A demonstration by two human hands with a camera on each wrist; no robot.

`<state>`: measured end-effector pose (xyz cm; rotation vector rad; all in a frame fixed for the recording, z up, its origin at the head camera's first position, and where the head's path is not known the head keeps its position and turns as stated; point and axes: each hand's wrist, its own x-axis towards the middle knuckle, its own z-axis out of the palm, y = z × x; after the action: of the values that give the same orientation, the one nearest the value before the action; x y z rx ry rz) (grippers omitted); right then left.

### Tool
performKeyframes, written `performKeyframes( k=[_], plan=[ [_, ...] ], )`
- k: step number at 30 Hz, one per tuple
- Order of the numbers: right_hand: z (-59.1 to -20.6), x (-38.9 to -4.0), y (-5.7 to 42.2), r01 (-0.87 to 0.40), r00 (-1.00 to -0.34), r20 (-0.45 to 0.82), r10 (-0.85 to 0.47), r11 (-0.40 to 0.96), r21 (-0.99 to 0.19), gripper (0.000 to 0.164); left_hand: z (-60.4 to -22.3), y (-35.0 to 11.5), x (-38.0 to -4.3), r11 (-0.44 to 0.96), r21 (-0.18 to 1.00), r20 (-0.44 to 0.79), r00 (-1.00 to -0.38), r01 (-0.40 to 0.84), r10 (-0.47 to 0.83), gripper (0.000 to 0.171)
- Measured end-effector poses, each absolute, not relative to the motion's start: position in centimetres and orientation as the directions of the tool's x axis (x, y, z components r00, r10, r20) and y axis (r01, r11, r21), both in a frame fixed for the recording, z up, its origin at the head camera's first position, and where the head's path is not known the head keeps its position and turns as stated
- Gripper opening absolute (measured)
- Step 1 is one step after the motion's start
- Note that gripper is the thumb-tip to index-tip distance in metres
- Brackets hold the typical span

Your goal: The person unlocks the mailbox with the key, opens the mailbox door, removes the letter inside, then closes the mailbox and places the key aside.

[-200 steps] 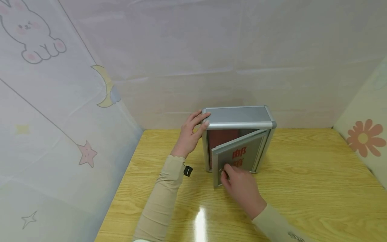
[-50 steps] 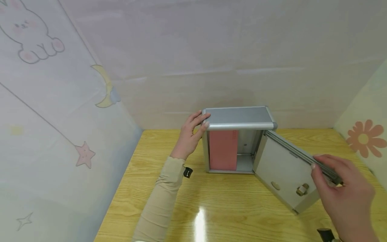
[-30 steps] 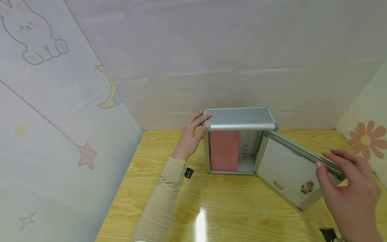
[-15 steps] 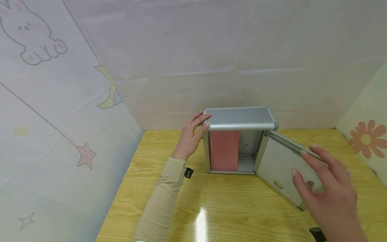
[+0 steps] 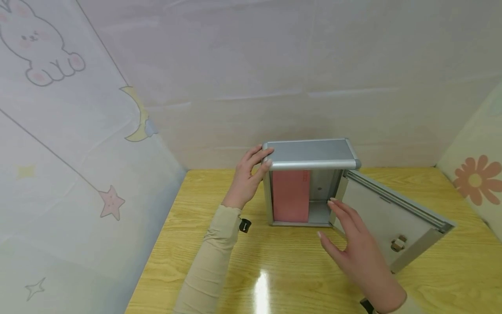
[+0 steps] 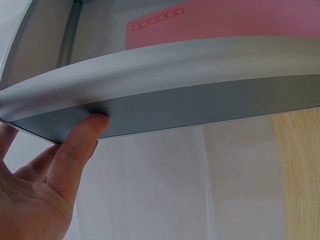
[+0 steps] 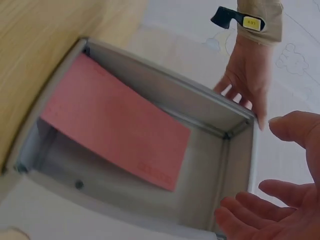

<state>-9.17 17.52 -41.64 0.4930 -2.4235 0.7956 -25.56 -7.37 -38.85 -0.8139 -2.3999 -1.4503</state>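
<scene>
A grey metal mailbox [image 5: 313, 151] stands upright on the table with its door [image 5: 372, 205] swung wide to the right. Inside, a pink envelope [image 5: 291, 196] leans upright at the left; the right wrist view shows the envelope [image 7: 120, 125] slanting across the box. My left hand [image 5: 246, 176] grips the mailbox's upper left corner, one finger lying on its top panel and the thumb at the front edge. My right hand [image 5: 358, 250] is in front of the opening, fingers spread and holding nothing, its fingertips close to the hinge side.
A brass-coloured lock [image 5: 398, 243] sits on the door's inner face. The wooden table [image 5: 219, 270] meets a pale wall covering [image 5: 251, 78] behind the mailbox. Printed sheets stand at left and right.
My right hand first pulled the mailbox door open to the right, exposing the envelope. It then let go of the door's edge and moved left towards the opening. The left hand stays in place.
</scene>
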Motion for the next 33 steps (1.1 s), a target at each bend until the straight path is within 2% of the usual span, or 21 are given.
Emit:
performKeyframes(
  k=[3,9,19,33],
  plan=[
    [-42.6,-9.7,16.5,-0.47,-0.817,0.551,-0.171,0.751,-0.463,0.075,-38.9,-7.5,-25.6,0.362,0.742,0.458,-0.821,0.564,0.341,0.048],
    [-45.0,-11.7,15.5,-0.402,-0.876,0.461,-0.139,0.737,-0.542,0.073,-39.0,-7.5,-25.6,0.365,0.73,0.471,-0.813,0.577,0.342,0.047],
    [-49.1,-15.1,15.8,-0.354,-0.893,0.435,-0.111,0.771,-0.529,0.071,-39.1,-7.4,-25.4,0.351,0.735,0.48,-0.811,0.58,0.335,0.048],
    [-52.0,-19.2,15.8,-0.197,-0.969,0.245,-0.037,0.713,-0.673,0.077,-39.3,-7.0,-25.8,0.356,0.74,0.476,-0.819,0.57,0.32,0.048]
  ],
)
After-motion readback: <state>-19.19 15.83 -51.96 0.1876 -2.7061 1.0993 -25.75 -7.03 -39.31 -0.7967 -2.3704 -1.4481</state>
